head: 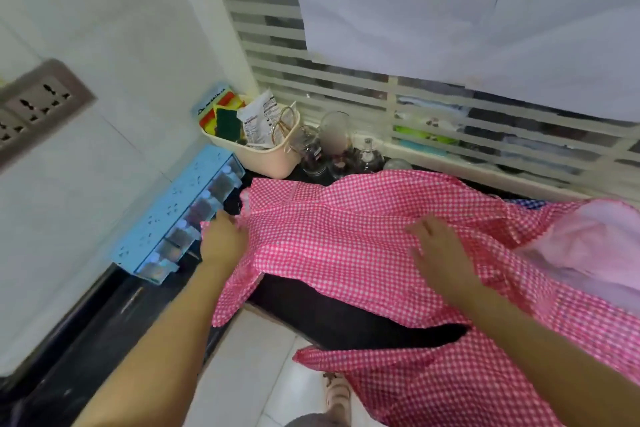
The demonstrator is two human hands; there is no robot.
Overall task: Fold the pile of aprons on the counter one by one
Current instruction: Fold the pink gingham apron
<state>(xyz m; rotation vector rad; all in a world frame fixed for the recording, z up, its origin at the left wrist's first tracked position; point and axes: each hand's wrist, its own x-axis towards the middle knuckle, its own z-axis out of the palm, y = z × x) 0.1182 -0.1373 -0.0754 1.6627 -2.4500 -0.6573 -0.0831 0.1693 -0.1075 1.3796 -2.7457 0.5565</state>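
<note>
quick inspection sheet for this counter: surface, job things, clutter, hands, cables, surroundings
surface: black counter, mostly under cloth
job's things: pink checked apron spread out, lower part hanging over the counter's edge; pale pink fabric at right, unclear if separate
clutter: beige basket of sponges and packets, glass jars, blue spice rack by the left wall
hands: left hand at the apron's left edge, grip unclear; right hand flat on its middle
cables: nothing seen
surroundings: wall socket, slatted window, tiled floor

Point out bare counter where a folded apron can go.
Bare counter shows only along the front edge, below the hem of the pink apron. The back-left corner is crowded: basket, glass jars, blue rack.
</note>
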